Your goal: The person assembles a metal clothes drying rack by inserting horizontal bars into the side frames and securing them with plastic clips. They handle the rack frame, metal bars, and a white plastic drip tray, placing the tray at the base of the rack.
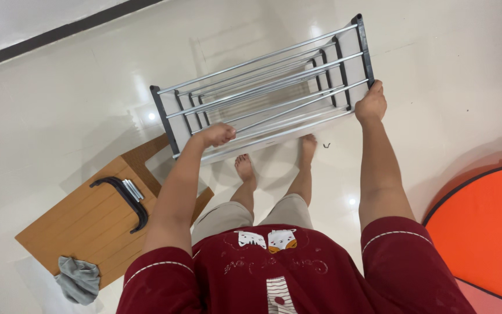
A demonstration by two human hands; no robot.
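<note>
Silver-tubed metal rack with dark grey end frames (pixel 265 87) hangs above the glossy cream floor tiles (pixel 59 99), clamped at both ends. I see the left hand (pixel 219 134) closed round a front tube near one end frame, the right hand (pixel 372 104) gripping the other. I judge the frame largely assembled: several tiers are tubed. Left over, a dark curved handle piece (pixel 123 200) and short silver tubes (pixel 133 189) lie on a brown cardboard sheet (pixel 82 227), beside a grey cloth (pixel 79 279).

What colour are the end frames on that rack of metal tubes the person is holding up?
Dark grey to black, on the rack with silvery tubes, as the head view shows.
</note>
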